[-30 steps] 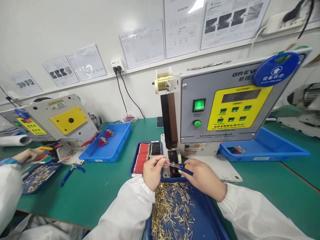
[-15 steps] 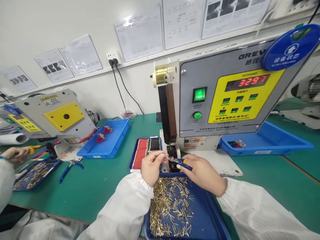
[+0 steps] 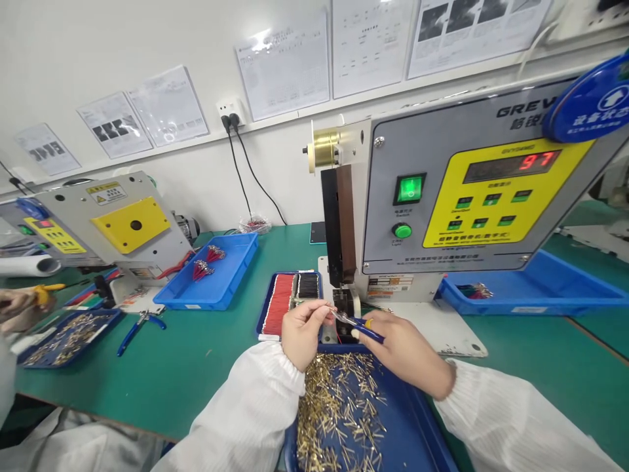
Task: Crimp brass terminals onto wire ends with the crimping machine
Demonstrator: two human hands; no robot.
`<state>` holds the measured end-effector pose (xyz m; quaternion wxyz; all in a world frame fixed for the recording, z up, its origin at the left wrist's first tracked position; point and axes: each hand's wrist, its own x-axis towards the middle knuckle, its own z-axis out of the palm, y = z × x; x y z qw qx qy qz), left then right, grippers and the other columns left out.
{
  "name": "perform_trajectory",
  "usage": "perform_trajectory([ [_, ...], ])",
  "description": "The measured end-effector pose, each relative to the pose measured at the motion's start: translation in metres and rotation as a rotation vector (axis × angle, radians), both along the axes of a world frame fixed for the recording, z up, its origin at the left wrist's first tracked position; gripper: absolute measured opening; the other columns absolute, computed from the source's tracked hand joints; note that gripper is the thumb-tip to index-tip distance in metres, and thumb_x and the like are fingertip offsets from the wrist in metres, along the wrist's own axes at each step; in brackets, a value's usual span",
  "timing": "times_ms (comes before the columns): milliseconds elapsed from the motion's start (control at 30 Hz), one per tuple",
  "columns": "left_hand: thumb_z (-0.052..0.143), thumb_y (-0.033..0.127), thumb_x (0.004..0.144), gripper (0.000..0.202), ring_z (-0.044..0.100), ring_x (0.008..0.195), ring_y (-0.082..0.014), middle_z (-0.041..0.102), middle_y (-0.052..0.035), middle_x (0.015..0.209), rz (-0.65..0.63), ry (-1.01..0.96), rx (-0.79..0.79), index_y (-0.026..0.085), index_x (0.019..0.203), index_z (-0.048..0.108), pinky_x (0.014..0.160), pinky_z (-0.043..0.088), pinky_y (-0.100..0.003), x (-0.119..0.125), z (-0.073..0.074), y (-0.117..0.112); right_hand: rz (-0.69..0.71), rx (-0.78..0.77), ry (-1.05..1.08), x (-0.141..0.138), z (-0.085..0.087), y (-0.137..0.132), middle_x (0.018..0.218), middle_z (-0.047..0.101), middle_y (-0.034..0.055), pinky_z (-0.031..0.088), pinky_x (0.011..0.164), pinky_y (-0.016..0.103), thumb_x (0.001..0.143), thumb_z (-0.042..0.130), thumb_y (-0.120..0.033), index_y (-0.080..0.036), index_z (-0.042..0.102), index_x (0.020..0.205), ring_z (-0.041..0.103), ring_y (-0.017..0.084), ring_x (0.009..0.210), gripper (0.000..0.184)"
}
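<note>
The right hand [image 3: 405,354] grips 1 pair of tweezers [image 3: 361,330]. On the bench [image 3: 196,373] stand 2 crimping machines [image 3: 457,196], 5 trays [image 3: 206,305] and 1 pair of pliers [image 3: 140,326], with 6 papers [image 3: 282,65] on the wall.

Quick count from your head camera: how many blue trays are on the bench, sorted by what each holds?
Gold-coloured terminals: 2 (near tray, left tray)
Red and black wires: 1 (wire tray)
Wire bundles: 2 (middle tray, right tray)
Total: 5

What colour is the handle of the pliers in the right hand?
The pliers' handle is blue; the head view shows it best.
</note>
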<state>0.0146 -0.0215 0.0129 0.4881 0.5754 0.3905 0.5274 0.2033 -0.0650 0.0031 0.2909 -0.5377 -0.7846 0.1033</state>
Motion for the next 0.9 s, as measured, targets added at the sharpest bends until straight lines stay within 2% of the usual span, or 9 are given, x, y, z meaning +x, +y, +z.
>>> perform_trajectory([
  [600, 0.067, 0.038, 0.078, 0.025, 0.066, 0.066, -0.0143, 0.072, -0.0057, 0.079, -0.011, -0.019, 0.009, 0.015, 0.086, 0.072, 0.065, 0.058, -0.028, -0.0007, -0.0038, 0.0018, 0.004, -0.049, 0.004, -0.0005, 0.0002, 0.0, 0.08, 0.064, 0.0054, 0.047, 0.071, 0.033, 0.094, 0.043, -0.037, -0.02, 0.066, 0.08, 0.06, 0.02, 0.075, 0.032],
  [900, 0.068, 0.041, 0.076, 0.029, 0.065, 0.063, -0.0143, 0.072, -0.0057, 0.076, -0.001, -0.033, -0.008, 0.014, 0.084, 0.071, 0.063, 0.057, -0.028, -0.0003, -0.0039, 0.0022, -0.021, -0.015, -0.095, -0.0046, -0.0026, -0.0007, 0.077, 0.062, 0.0061, 0.045, 0.069, 0.033, 0.094, 0.041, -0.034, -0.019, 0.059, 0.073, 0.059, 0.02, 0.074, 0.031],
])
